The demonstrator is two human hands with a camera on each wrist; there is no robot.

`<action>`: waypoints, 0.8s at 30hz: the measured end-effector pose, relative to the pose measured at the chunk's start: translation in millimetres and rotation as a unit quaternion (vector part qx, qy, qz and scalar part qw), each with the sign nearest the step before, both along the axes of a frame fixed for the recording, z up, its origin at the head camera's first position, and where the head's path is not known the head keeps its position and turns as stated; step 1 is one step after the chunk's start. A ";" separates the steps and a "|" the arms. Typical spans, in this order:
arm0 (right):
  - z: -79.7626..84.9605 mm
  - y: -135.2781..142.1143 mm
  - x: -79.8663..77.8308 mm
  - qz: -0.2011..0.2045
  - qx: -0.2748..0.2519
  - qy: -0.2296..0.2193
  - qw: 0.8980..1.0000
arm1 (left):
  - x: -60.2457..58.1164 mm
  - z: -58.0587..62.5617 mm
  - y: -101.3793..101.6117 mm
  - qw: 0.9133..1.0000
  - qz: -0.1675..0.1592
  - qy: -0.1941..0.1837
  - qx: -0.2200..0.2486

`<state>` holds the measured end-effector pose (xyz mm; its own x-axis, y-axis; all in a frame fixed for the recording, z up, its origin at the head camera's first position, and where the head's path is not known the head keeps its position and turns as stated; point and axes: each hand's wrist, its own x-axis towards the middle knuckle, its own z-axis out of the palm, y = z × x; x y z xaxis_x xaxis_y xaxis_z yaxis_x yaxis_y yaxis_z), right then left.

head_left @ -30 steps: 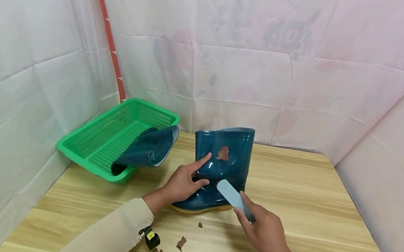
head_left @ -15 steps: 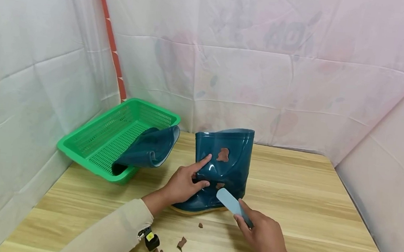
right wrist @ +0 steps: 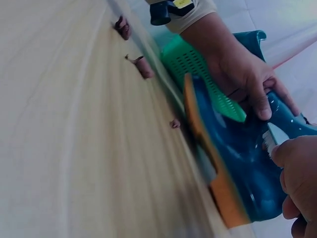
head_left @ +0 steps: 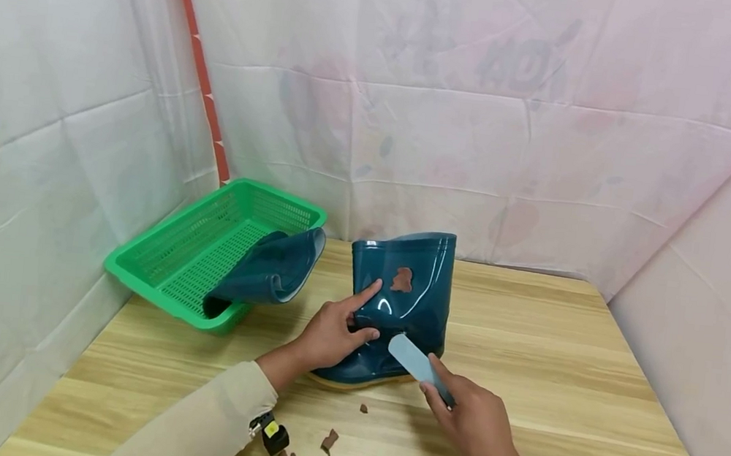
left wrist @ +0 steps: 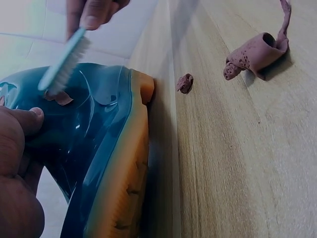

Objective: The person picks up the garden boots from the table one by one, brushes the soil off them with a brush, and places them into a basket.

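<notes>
A dark blue rain boot (head_left: 420,310) with a tan sole stands on the table, toe to the left. My left hand (head_left: 332,331) grips it at the front of the ankle, thumb and index finger lying across the near side. Between the thumb and fingers of my right hand (head_left: 475,418) is a light blue brush (head_left: 415,359), its white bristles (left wrist: 69,67) facing the boot. In the left wrist view the bristles meet a brown clay-like patch (left wrist: 62,98) at the ankle. Another brown patch (head_left: 402,279) sticks to the boot's shaft.
At the back left a green basket (head_left: 160,304) holds a second blue boot (head_left: 269,266), whose shaft leans over the rim. Several brown lumps (head_left: 329,441) lie on the wooden table (head_left: 527,332) in front of the boot. White cloth (head_left: 453,141) hangs behind and at both sides.
The brush dipped down off the ankle patch, baring it, then came back up over it. The boot's top has shifted slightly left. My left hand keeps its grip.
</notes>
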<state>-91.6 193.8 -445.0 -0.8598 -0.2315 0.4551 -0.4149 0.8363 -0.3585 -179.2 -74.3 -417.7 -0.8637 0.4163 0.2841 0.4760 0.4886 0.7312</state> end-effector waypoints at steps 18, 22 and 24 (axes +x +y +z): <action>1.0 -0.7 -2.3 0.021 -0.005 0.053 0.998 | 0.3 -1.7 0.6 1.000 0.005 -0.018 -0.004; -3.3 6.2 0.7 -0.002 0.007 0.038 0.999 | 0.7 -2.0 0.4 1.000 0.004 -0.025 -0.003; -5.0 8.9 2.2 -0.005 0.006 0.037 0.999 | 0.7 -1.5 0.1 1.000 0.006 -0.026 -0.004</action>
<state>-89.4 202.6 -450.0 -0.8261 -0.2289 0.5150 -0.4315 0.8447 -0.3166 -178.5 -74.2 -419.2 -0.8822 0.4079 0.2353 0.4316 0.5006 0.7504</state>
